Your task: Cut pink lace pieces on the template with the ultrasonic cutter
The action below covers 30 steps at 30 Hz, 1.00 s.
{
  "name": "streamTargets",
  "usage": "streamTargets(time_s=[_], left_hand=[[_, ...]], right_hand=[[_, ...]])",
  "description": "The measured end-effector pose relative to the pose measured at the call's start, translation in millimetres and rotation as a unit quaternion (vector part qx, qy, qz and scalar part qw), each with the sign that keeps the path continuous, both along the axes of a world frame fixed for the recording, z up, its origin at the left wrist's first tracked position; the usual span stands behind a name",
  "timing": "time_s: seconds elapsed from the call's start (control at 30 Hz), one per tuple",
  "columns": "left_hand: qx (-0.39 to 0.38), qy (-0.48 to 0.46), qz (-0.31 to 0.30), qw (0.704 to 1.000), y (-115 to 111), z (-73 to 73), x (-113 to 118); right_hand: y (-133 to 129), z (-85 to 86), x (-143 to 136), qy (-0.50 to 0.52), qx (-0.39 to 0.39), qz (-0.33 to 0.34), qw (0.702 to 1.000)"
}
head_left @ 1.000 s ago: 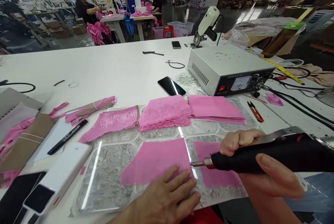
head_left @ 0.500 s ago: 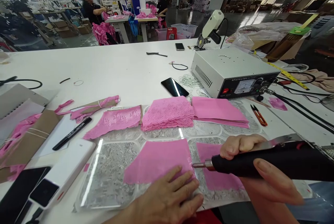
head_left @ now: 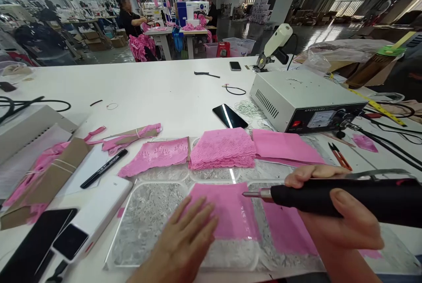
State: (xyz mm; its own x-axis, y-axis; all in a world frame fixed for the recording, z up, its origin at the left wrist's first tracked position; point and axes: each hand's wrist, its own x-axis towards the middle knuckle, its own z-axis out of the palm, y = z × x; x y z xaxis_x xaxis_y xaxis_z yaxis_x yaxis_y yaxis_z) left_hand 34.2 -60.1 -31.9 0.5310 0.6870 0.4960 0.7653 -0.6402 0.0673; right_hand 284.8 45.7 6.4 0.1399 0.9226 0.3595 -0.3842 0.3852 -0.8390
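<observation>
In right hand (head_left: 332,217): cutter (head_left: 329,197), tip leftward.

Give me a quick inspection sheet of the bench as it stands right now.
Surface: white table, with scratched clear plates at the near edge.
Job's things: pink fabric piece lies flat on a plate; black handheld tool has its metal tip over the piece's right edge.
Clutter: pink lace stack, black marker, phone, red snips.
Hands: left hand lies flat on the fabric piece; right hand grips the tool.
Cables: black leads run from the grey control box.
Surroundings: a person at a sewing station.
</observation>
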Motion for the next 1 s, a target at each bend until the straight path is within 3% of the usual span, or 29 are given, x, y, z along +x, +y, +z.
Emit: streamTargets(time_s=[0.17, 0.33, 0.67, 1.0], left_hand=[[-0.007, -0.001, 0.074, 0.997, -14.7, -20.3, -34.2], [-0.019, -0.003, 0.08, 0.997, -24.0, -37.4, -40.6], [-0.018, -0.01, 0.077, 0.997, -22.7, -38.5, -37.5], [-0.015, -0.001, 0.083, 0.996, -24.1, -22.0, -35.4]], right_hand=[[5.4, -6.5, -22.2, -0.016, 0.005, -0.002, 1.0], [6.7, -9.3, -31.2, -0.031, 0.01, -0.002, 0.999], [9.8, -9.8, -35.4, -0.042, 0.011, -0.012, 0.999], [10.1, -7.3, -42.0, -0.057, 0.014, -0.01, 0.998]])
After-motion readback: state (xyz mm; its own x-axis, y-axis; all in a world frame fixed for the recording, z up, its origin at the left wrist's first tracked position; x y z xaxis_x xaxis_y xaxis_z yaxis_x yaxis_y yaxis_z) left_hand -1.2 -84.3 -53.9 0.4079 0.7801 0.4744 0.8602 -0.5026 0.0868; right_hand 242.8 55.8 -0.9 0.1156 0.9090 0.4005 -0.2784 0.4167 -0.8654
